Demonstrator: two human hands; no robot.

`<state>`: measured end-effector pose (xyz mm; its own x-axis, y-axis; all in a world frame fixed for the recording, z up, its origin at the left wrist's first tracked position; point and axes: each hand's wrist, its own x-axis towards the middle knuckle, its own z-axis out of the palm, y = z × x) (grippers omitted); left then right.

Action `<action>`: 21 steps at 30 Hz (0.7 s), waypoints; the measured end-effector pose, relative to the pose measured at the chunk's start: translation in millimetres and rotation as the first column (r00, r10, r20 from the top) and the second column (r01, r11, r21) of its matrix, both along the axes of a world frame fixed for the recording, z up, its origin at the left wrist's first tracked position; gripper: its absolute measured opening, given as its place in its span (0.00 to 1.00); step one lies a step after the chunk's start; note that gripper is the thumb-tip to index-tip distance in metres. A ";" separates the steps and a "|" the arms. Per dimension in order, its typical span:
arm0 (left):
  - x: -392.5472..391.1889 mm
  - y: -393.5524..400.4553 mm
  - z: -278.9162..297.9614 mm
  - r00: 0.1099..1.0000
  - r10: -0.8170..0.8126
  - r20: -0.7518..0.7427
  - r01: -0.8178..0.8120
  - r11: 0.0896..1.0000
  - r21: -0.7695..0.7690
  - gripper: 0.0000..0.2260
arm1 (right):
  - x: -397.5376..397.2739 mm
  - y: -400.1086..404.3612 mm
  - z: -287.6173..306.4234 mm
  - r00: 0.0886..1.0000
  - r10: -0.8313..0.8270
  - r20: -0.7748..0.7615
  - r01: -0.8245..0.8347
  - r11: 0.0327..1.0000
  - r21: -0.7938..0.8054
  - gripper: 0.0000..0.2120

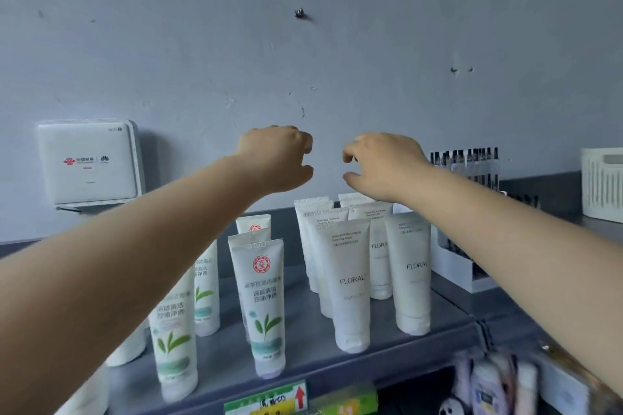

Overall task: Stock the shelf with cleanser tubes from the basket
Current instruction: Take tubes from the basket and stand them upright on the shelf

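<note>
Several white cleanser tubes stand cap-down on the grey shelf [303, 357]. Green-leaf tubes [263, 307] fill the left and middle, plain FLORAL tubes [349, 286] the right. Both my arms reach out above the tubes, in front of the wall. My left hand [279, 158] hangs over the back of the leaf tubes with fingers loosely curled and nothing in it. My right hand [381, 165] is above the back FLORAL tubes, thumb and fingers loosely curled, holding nothing. The basket is not in view.
A white router box [89, 163] hangs on the wall at left. A white display box of dark slim bottles [468, 172] stands right of the FLORAL tubes, a white slatted bin [601, 185] beyond it. Price tags [269, 397] line the shelf edge; packaged goods [488, 387] sit below.
</note>
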<state>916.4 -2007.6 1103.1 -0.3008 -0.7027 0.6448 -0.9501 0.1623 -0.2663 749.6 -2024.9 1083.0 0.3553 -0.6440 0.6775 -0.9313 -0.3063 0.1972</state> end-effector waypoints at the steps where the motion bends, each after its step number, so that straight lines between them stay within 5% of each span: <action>1: 1.5 7.2 -4.0 1.000 -0.007 0.025 0.008 1.000 -0.020 0.16 | 1.8 9.2 -3.9 1.000 -0.011 -0.020 0.011 1.000 0.001 0.15; 21: -54.5 97.7 -113.3 0.967 -0.187 0.173 0.177 0.982 0.072 0.19 | -67.4 153.2 -109.1 0.974 -0.211 -0.085 0.222 0.964 0.147 0.19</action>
<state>861.8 -1909.9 989.9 -0.5330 -0.6592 0.5305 -0.8415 0.3472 -0.4140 682.1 -1871.8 973.9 0.2376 -0.8055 0.5429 -0.9647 -0.1305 0.2286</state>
